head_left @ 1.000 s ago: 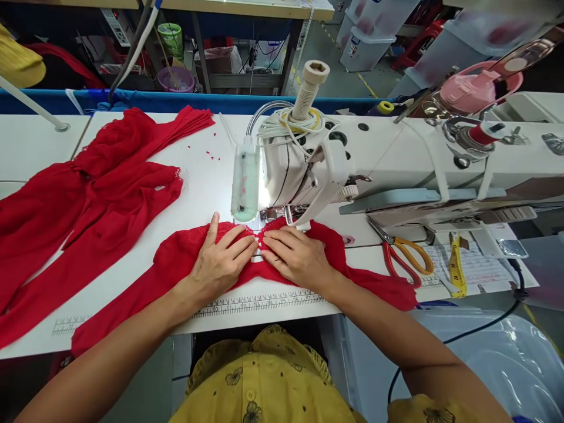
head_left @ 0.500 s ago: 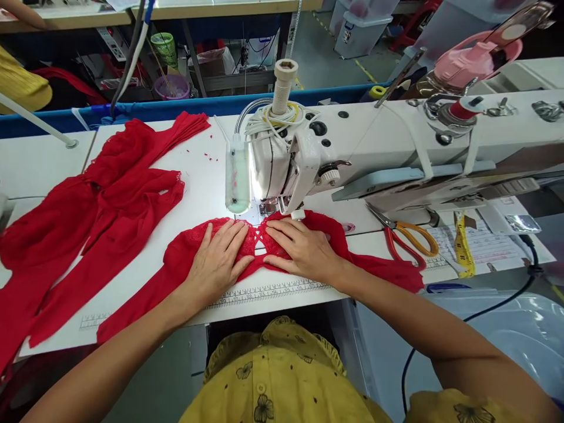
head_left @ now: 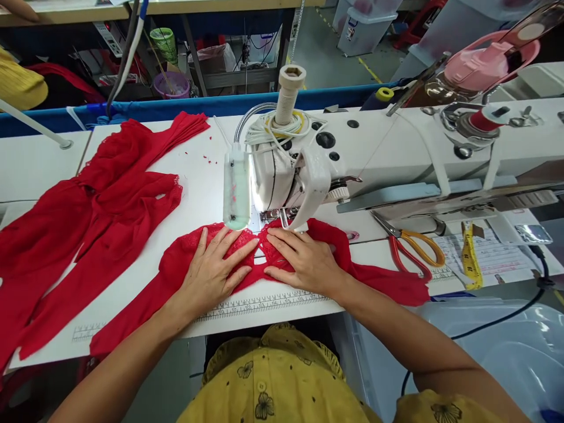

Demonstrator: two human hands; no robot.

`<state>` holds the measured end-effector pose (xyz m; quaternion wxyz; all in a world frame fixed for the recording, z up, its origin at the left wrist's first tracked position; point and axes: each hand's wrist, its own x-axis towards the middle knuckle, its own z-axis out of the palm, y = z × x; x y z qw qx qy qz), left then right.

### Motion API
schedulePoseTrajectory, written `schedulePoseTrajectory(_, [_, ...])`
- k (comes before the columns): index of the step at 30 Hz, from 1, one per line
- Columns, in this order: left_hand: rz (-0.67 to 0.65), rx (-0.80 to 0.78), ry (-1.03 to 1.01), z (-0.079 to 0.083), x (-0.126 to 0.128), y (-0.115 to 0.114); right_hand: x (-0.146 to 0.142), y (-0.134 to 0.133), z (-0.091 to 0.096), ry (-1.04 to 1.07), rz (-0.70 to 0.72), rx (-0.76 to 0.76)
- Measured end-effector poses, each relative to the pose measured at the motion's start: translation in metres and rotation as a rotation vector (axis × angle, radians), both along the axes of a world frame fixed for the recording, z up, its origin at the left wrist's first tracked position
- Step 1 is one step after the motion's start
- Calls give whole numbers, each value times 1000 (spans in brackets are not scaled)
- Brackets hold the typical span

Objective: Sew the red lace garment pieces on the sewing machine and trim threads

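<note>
A red lace-edged garment piece [head_left: 176, 249] lies across the front of the sewing machine [head_left: 308, 170], its open middle just before the presser foot [head_left: 271, 215]. Flat on the left part rests my left hand [head_left: 215, 264], fingers spread toward the machine. My right hand [head_left: 304, 258] presses on the right part with its fingers stretched out and thumb apart. Between the two thumbs a small gap in the lace shows the white table [head_left: 259, 317]. The needle tip is hidden behind the machine head. A clear green-tinted lamp [head_left: 237, 188] hangs beside the needle area.
More red garments [head_left: 106, 200] are piled at the left. Scissors with red and orange handles [head_left: 409, 244], a yellow tape measure [head_left: 471, 258] and written paper [head_left: 502, 258] lie at the right. A clear plastic bin [head_left: 497, 346] stands below the table's right edge.
The view has shifted slightly. Both hands stay flat on the red garment; the left fingers are spread a little wider, and the garment's lace middle sits partly beneath the presser foot area.
</note>
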<state>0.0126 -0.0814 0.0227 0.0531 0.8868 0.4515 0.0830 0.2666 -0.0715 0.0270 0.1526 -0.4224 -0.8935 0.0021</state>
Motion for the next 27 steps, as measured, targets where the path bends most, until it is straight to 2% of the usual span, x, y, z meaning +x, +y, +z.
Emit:
schedulePoseTrajectory(7, [-13, 2, 6, 5, 2, 3, 2, 0, -1, -22, -1, 24])
schedulePoseTrajectory(16, [-5, -4, -12, -2, -2, 2, 2, -1, -2, -29, -5, -35])
schedulePoseTrajectory(21, [-1, 1, 22, -1, 0, 1, 2, -1, 0, -20, -7, -50])
schedulePoseTrajectory(27, [6, -3, -28, -2, 0, 0, 1, -1, 0, -9, 1, -101])
